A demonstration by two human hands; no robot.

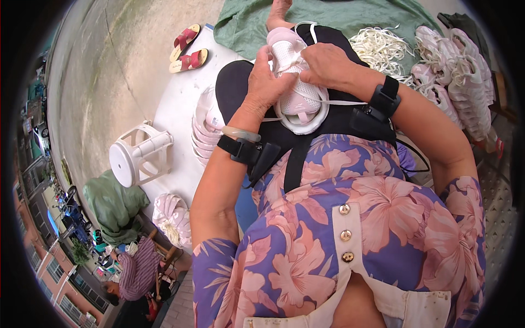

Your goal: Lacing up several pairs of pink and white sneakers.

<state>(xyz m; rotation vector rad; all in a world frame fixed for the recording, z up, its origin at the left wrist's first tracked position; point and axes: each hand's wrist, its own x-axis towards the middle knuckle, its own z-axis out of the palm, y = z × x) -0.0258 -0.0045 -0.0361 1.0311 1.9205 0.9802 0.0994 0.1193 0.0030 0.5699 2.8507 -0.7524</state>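
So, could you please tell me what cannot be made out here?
In the head view:
Shoe: underside, hidden by its upper.
Shoe's sides: partly covered by left hand and right hand.
Bare limb: cut off by the upper edge.
Distant vehicles: too small for detail.

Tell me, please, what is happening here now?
A person has a pale pink and white shoe on the lap. The left hand and right hand are both on it, and a white lace trails out to the right. Whether the fingers pinch the lace is hard to tell. Loose laces and similar shoes lie farther right.
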